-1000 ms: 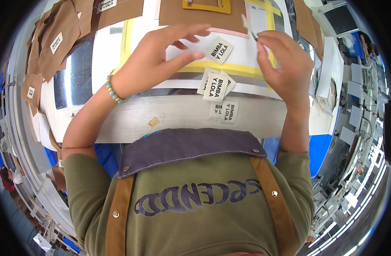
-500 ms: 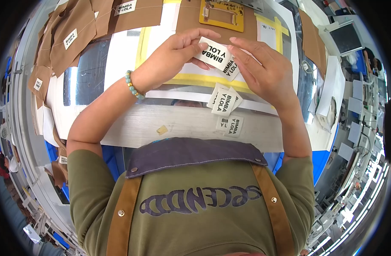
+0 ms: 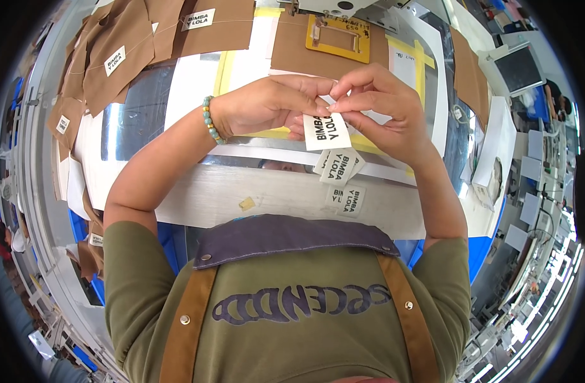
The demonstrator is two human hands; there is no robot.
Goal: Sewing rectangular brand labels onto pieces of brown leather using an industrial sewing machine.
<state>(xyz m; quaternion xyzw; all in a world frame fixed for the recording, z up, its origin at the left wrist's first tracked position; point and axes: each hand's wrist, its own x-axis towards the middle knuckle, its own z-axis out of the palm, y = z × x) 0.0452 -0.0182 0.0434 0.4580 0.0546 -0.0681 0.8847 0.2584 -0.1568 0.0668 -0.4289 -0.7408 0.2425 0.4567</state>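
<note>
A white fabric label with black print hangs from the fingertips of both hands, above the table. My left hand is closed, its thumb and fingers pinching the label's upper edge. My right hand meets it there, thumb and forefinger pressed together at the upper corner. Whether another label lies behind this one is hidden by the fingers. Just below the held label is a loose, overlapping pile of similar labels. Nearer my body, more labels lie on the pale table board.
A yellow rectangular frame sits on a brown panel under a machine head. Brown pieces with sewn-on labels overlap at the far left. Another brown piece lies right. A small tan scrap rests near my apron.
My hands have come together, and the right fingers now pinch beside the left ones. The label has turned to hang downward; the second label seen behind it before no longer shows.
</note>
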